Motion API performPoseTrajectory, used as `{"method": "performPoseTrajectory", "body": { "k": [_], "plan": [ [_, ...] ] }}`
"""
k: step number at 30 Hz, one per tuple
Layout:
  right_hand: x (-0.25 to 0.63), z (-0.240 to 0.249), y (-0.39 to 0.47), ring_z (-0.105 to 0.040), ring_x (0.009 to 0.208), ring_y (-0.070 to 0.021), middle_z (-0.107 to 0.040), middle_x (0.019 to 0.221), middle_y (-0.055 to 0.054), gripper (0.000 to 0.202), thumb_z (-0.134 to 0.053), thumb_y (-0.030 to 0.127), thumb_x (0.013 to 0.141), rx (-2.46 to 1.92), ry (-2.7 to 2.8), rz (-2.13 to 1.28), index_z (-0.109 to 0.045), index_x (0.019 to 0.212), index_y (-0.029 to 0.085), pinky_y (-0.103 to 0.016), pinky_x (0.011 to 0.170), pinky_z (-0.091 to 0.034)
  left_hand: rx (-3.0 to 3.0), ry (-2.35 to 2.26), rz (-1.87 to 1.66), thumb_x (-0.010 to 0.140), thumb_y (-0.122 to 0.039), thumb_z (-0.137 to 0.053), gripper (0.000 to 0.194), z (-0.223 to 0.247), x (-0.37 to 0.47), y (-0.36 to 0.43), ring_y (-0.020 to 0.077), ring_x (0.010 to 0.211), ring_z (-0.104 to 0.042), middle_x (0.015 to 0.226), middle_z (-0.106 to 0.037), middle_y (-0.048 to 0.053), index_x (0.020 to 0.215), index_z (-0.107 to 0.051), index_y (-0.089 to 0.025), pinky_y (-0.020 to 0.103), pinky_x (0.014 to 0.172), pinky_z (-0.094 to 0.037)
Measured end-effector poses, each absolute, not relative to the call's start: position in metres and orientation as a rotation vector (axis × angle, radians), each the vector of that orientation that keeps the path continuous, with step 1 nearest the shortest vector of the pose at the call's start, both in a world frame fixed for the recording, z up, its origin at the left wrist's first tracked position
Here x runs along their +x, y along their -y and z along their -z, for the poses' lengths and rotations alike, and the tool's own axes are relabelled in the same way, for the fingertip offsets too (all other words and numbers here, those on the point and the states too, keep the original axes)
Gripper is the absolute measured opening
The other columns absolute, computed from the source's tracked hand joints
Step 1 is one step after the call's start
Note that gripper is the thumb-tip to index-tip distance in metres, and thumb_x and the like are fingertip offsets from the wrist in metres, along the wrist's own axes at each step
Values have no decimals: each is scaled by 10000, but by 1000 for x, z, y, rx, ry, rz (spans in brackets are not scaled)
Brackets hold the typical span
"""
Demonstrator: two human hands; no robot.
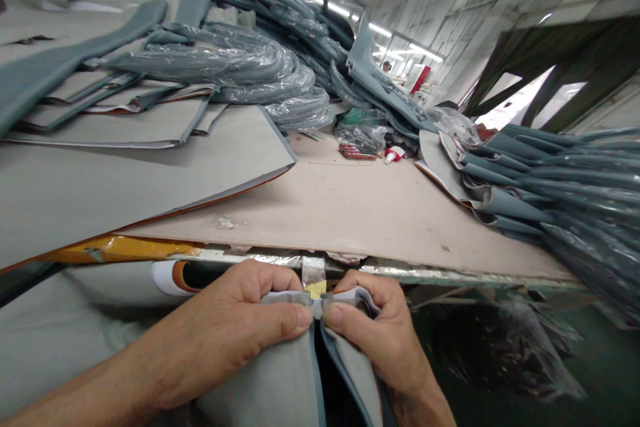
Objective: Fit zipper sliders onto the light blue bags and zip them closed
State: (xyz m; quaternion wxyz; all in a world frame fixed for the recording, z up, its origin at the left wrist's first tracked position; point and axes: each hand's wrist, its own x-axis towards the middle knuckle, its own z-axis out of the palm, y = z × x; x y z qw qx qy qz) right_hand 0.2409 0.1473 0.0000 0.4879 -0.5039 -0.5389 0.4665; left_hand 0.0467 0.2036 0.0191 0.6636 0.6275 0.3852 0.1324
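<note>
Just off the table's near edge, my left hand pinches the top edge of a grey fabric panel with blue-grey trim, thumb on the near face and fingers behind. Close beside it, my right hand grips the edge of a second grey fabric piece, also trimmed in blue-grey. The two held edges come nearly together between my thumbs, with a dark gap opening below them. A small pale bit shows between the thumb tips; what it is I cannot make out. Both sets of fingertips are hidden behind the fabric.
A pinkish table lies ahead. Large grey panels are stacked at left, below plastic-wrapped blue-grey coils. More wrapped strips hang over the right side. A red-and-white bottle and a red calculator-like object lie toward the back.
</note>
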Motion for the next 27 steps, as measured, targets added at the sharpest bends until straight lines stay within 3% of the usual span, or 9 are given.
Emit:
{"method": "performPoseTrajectory", "body": {
  "k": [15, 27],
  "plan": [
    [238, 3, -151, -308, 509, -73, -415, 534, 52, 313, -741, 370, 768, -1178, 1305, -1060, -574, 630, 145, -198, 468, -258, 1339, -841, -367, 725, -506, -681, 371, -19, 48, -202, 100, 595, -298, 633, -417, -57, 715, -521, -172, 230, 548, -238],
    [242, 9, -150, -317, 538, -84, -433, 567, 43, 324, -740, 402, 784, -1192, 1316, -1095, -587, 659, 145, -204, 497, -273, 1482, -851, -364, 801, -488, -639, 341, -13, 44, -205, 113, 635, -315, 673, -422, -50, 721, -545, -171, 244, 574, -245]
  ]
}}
